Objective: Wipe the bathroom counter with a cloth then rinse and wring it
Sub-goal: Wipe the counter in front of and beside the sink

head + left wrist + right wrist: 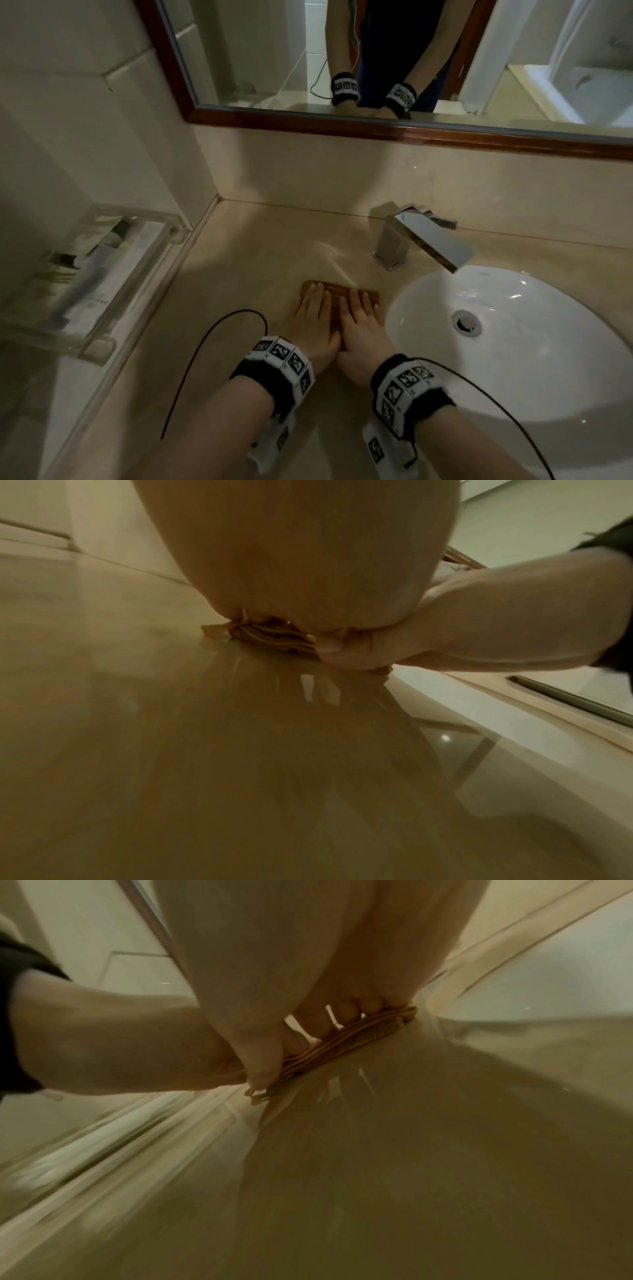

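A folded brown cloth (335, 297) lies flat on the beige counter (239, 274), just left of the sink. My left hand (313, 308) and right hand (359, 313) lie side by side on top of it, fingers straight, pressing it down. In the left wrist view my left palm (298, 561) bears on the cloth's layered edge (270, 639), and the right hand (479, 623) comes in from the right, its thumb at the cloth's edge. In the right wrist view my right hand (308, 947) presses the cloth (352, 1039), with the left hand (120, 1042) beside it.
A white oval sink (531, 377) with a metal drain (466, 322) sits to the right, and a chrome faucet (421, 240) stands behind it. A clear tray of toiletries (85, 274) hangs on the left wall. A wood-framed mirror (376, 126) runs above the backsplash.
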